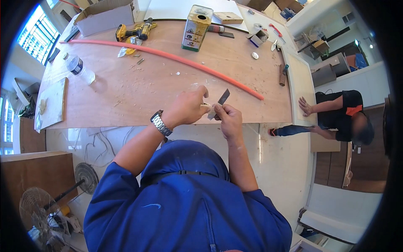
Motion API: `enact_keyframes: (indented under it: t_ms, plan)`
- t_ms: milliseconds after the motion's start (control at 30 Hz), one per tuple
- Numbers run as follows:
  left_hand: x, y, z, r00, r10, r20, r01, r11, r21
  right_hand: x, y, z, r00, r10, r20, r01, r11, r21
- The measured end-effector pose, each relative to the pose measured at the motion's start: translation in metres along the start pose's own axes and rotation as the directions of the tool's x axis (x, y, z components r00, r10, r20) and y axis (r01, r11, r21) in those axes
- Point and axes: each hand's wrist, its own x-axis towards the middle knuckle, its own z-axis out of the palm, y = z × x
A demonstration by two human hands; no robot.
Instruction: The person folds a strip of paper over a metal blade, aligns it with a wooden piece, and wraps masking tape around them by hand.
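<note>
Above the near edge of the wooden tabletop, my hands are close together. My right hand [229, 119] is closed, its thumb and fingers pinching a flat tool with a dark metal blade [224, 96] that points up and away. A light-coloured part shows below the blade, beside the fingers. My left hand [189, 105] is curled just to the left, with a metal watch on its wrist. Its fingertips meet at a small pale piece [205, 108], whose kind I cannot make out.
A long orange-red tube [176, 59] crosses the board. Beyond it lie yellow-black power drills [136, 32] and a metal can [196, 29]. A water bottle [79, 68] lies left. At right, a person [340, 111] rests a hand on a pale panel [299, 90]. Wood scraps are scattered about.
</note>
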Motion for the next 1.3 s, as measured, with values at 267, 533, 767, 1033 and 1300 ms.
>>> enact_keyframes:
  t_ms: [267,533,767,1033,1300]
  plan:
    - [0.006,-0.012,0.000,0.986,-0.088,0.142,0.115,0.975,-0.191,-0.007,-0.010,-0.005,0.994,-0.002,0.106,-0.015,0.988,0.156]
    - [0.009,-0.015,-0.004,0.956,-0.030,0.291,0.189,0.823,-0.536,0.001,0.000,-0.011,0.971,-0.048,0.234,-0.050,0.916,0.397]
    - [0.004,-0.009,0.003,0.981,-0.056,0.185,0.125,0.912,-0.391,-0.001,0.002,-0.006,0.990,0.011,0.141,-0.044,0.971,0.233]
    - [0.004,-0.009,0.008,0.996,-0.033,0.084,0.041,0.994,-0.099,-0.005,-0.008,0.000,0.998,0.039,0.052,-0.041,0.998,0.048]
    - [-0.005,0.003,0.000,0.998,0.051,0.031,-0.051,0.999,0.006,-0.004,0.000,-0.007,0.998,0.054,0.033,-0.052,0.996,-0.066]
